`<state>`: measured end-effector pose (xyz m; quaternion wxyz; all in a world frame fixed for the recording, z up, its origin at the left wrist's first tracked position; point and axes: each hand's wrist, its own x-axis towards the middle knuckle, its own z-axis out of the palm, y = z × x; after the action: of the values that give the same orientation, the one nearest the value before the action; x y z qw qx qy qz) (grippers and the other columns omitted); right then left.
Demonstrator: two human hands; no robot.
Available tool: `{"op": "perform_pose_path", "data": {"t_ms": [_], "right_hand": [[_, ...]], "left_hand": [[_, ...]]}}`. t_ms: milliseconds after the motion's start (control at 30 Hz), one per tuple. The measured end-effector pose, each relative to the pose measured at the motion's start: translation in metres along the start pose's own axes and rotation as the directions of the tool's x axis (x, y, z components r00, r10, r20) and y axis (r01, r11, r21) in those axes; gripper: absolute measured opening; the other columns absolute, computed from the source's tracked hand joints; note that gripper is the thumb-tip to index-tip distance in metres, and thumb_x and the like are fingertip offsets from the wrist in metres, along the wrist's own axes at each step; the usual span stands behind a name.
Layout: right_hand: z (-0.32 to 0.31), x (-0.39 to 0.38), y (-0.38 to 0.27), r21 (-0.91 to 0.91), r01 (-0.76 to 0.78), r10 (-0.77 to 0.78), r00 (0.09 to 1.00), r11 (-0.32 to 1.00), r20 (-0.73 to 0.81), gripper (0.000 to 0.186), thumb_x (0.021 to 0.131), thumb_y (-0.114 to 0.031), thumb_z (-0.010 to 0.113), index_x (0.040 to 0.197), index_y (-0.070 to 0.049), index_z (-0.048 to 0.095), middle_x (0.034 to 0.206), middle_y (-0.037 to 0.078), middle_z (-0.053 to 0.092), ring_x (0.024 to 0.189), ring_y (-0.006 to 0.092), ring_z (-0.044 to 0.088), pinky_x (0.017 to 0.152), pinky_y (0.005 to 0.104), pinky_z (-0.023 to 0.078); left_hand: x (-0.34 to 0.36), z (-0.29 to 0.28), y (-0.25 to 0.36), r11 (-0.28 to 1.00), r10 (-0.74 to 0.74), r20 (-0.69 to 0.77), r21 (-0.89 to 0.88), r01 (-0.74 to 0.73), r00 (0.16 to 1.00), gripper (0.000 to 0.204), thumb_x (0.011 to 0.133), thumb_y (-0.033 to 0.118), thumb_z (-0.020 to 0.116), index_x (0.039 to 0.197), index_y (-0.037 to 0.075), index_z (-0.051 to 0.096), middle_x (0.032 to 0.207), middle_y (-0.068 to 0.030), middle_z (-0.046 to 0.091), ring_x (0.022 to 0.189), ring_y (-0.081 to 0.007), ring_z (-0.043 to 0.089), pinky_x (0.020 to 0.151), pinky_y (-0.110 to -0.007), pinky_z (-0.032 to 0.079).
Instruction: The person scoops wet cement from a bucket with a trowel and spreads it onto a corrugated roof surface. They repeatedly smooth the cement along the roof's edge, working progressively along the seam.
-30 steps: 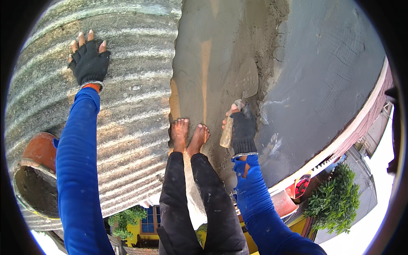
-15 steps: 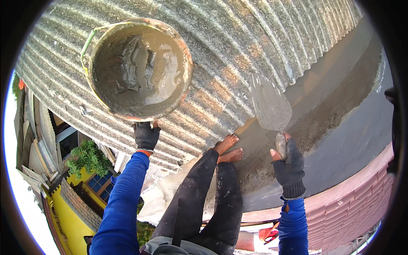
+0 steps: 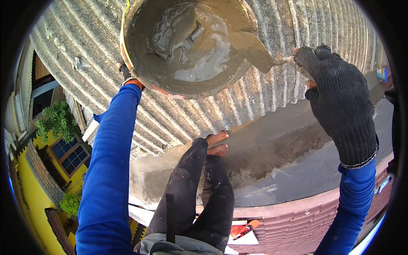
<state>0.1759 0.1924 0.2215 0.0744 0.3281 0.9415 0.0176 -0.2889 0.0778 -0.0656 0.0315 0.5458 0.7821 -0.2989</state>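
Gloved right hand point(image 3: 340, 102) gripping a trowel point(image 3: 255, 50) dipped into a mortar pan point(image 3: 187, 46) at its left, left hand point(image 3: 127, 78) hidden under the pan, grip unclear, corrugated roof sheet point(image 3: 263, 102) beneath, wet cement ledge point(image 3: 297, 170) below the right hand, bare feet point(image 3: 217, 143) there

bright daylight, sharp, strong fisheye bending

the right hand point(image 3: 340, 102), in a dark knitted glove, grips a mortar-smeared steel trowel point(image 3: 253, 49) whose blade dips into a round pan of wet grey cement point(image 3: 187, 46). the left hand point(image 3: 127, 76) is mostly hidden under the pan's rim. bare feet point(image 3: 217, 143) stand on a fresh cement strip point(image 3: 276, 148) beside grey corrugated roofing sheet point(image 3: 85, 68).
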Motion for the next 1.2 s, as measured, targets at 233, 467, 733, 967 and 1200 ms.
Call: {"op": "perform_pose_path", "data": {"t_ms": [233,467,733,967,1200], "right_hand": [[0.012,-0.015,0.010,0.227,-0.303,0.263,0.946,0.926,0.190,0.065,0.077,0.002,0.071,0.137,-0.018,0.055,0.109,0.018,0.066,0.098,0.0364,0.066,0.082,0.0435,0.053],[0.065,-0.076,-0.027,0.519,-0.354,0.239,0.931,0.778,0.277,0.057,0.079,-0.007,0.072,0.134,-0.016,0.058,0.117,0.023,0.066,0.104,0.0404,0.065,0.084,0.0449,0.053],[0.151,-0.095,-0.174,0.862,-0.484,0.331,0.846,0.150,0.417,0.052,0.082,-0.014,0.074,0.131,-0.007,0.058,0.114,0.022,0.066,0.105,0.0395,0.064,0.091,0.0396,0.051],[0.146,-0.078,-0.159,0.931,-0.327,0.374,0.893,0.163,0.249,0.053,0.082,-0.008,0.073,0.133,-0.006,0.058,0.119,0.021,0.066,0.114,0.0338,0.063,0.096,0.0386,0.048],[0.189,-0.125,-0.096,0.778,-0.481,0.529,0.817,0.403,0.231,0.052,0.080,-0.007,0.075,0.129,-0.002,0.058,0.120,0.021,0.065,0.112,0.0356,0.063,0.095,0.0387,0.049]], "left_hand": [[0.005,0.003,0.008,0.999,-0.042,0.022,-0.030,0.043,0.999,0.078,0.085,0.054,0.057,0.152,0.019,0.036,0.158,-0.0189,0.028,0.148,-0.0424,0.016,0.116,-0.063,0.010],[0.004,0.002,0.007,0.999,-0.041,0.018,-0.028,0.041,0.999,0.078,0.086,0.054,0.057,0.152,0.020,0.034,0.159,-0.0189,0.026,0.148,-0.0429,0.016,0.115,-0.064,0.011],[0.005,-0.003,0.005,0.999,-0.048,-0.011,-0.003,0.048,0.999,0.078,0.086,0.055,0.056,0.153,0.021,0.032,0.159,-0.0188,0.023,0.148,-0.0435,0.015,0.115,-0.065,0.011],[0.004,-0.007,0.010,0.999,-0.046,-0.024,-0.001,0.046,0.999,0.078,0.087,0.055,0.056,0.153,0.022,0.031,0.160,-0.0188,0.021,0.148,-0.0441,0.015,0.114,-0.066,0.011],[0.005,-0.012,0.013,0.997,-0.070,-0.043,-0.026,0.069,0.997,0.078,0.087,0.055,0.055,0.154,0.023,0.029,0.161,-0.0187,0.019,0.148,-0.0446,0.015,0.114,-0.067,0.012]]}}
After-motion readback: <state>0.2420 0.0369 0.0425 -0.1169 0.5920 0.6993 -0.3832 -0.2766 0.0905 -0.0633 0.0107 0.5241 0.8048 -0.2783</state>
